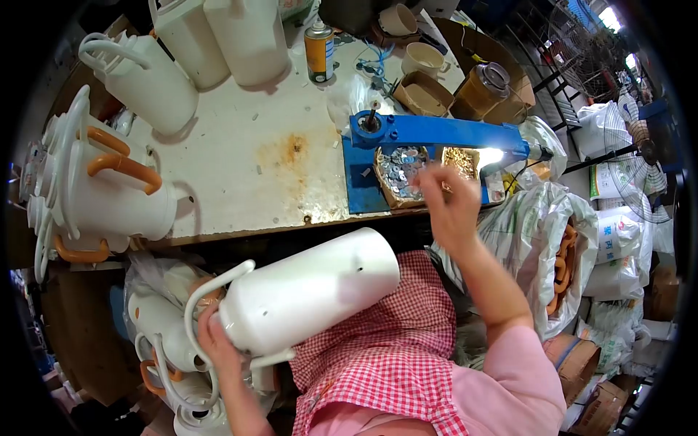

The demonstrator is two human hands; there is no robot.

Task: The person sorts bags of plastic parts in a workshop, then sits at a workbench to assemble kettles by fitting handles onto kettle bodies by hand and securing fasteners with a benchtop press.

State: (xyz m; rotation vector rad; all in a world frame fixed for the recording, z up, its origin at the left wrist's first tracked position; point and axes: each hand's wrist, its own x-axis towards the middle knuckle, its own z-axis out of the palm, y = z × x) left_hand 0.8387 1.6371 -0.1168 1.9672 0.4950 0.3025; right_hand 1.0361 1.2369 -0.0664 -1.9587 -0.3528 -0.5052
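A white jug-shaped body [313, 287] lies on its side across my lap, with small holes in its wall and its base toward the upper right. My left hand [217, 336] is wrapped round its neck end, beside the curved white handle [195, 305]. Above a box of small grey metal pieces [398, 174] and a box of brass-coloured pieces [459, 161], my right hand [452, 200] is raised with its fingers bent together. Whatever its fingertips may hold is too small and blurred to name.
A blue press arm [443, 134] reaches over both boxes. White jugs, some with orange handles [123, 171], stand at the table's left. A spray can [319, 51] stands at the back. At the right, a plastic bag [523, 225] holds orange handles near a fan [632, 145].
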